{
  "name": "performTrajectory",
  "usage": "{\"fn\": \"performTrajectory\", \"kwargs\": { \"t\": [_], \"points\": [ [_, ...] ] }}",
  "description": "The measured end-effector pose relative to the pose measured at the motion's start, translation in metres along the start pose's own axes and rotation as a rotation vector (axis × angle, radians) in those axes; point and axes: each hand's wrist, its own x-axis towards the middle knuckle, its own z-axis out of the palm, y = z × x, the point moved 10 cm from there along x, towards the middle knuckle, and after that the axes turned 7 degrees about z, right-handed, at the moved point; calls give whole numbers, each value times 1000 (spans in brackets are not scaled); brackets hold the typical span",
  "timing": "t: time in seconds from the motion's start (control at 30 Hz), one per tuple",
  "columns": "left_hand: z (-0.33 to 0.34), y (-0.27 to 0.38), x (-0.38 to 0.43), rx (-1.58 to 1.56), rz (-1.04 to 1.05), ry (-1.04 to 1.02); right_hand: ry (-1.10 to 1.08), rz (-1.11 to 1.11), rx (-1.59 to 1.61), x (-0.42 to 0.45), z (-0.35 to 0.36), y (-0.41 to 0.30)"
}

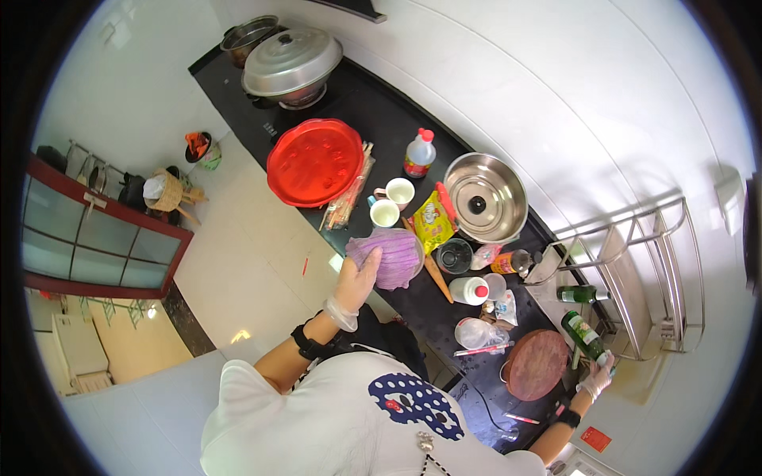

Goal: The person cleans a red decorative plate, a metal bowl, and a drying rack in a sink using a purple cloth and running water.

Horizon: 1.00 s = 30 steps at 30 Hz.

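Observation:
My left hand [357, 279], in a clear disposable glove, grips a purple striped cloth [387, 259] with the thumb on top. A pale round rim [420, 253] shows at the cloth's right side; what lies under the cloth is hidden. Far to the right, my gloved right hand [597, 378] is closed around the neck of a green glass bottle [583, 337], which lies tilted by the wire rack. Another green bottle [577, 294] with a pale cap is just beyond it. Two mugs [385, 213] stand close above the cloth.
On the black counter [381, 149] are a red scalloped tray [315, 162], wrapped chopsticks [348, 199], a steel basin [486, 196], a yellow packet [433, 220], and several bottles. A round wooden chopping board [537, 364] lies near the metal rack [631, 262]. A lidded wok [292, 65] stands at the far end.

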Motion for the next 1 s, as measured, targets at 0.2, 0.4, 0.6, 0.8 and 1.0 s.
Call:
{"fn": "performTrajectory", "kwargs": {
  "t": [0.2,0.4,0.6,0.8,1.0],
  "points": [
    [-45,0,12,-13,22,72,-461,-30,-258,-146,107,-89],
    [-108,-29,21,-114,-53,235,-688,-242,-504,-303,258,-161],
    [-174,-46,33,-195,-147,318,-1025,-255,-564,-391,428,-145],
    [-282,-52,-7,-120,-343,726,-1148,-373,-740,-448,610,-78],
    [-369,-46,-44,-51,-272,973,-1137,-350,-625,-460,759,14]
  ]
}}
